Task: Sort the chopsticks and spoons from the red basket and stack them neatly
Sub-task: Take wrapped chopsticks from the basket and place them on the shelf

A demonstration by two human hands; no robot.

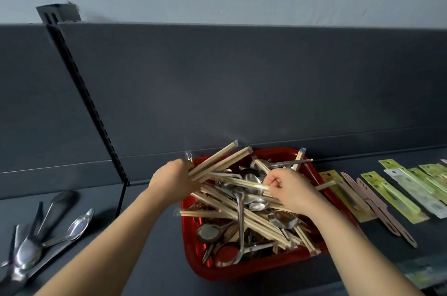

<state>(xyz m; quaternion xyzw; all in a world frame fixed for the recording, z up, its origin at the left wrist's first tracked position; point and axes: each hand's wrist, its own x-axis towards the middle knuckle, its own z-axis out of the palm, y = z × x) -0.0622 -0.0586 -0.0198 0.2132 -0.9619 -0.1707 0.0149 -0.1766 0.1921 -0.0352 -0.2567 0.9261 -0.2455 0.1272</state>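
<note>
Meanwhile left hand (174,181) grips a chopstick bundle (217,162); right hand (289,190) pinches one pair (242,183).

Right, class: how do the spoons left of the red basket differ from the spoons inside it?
The left spoons lie apart from chopsticks on the dark shelf; the basket spoons are tangled among chopsticks. The left spoons are few; the basket spoons are many. Both are shiny metal.

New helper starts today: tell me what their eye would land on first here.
The red basket at centre, heaped with tangled chopsticks and metal spoons, grabs attention. The left hand grips a chopstick bundle at its far-left corner; the right hand pinches a wrapped pair.
</note>
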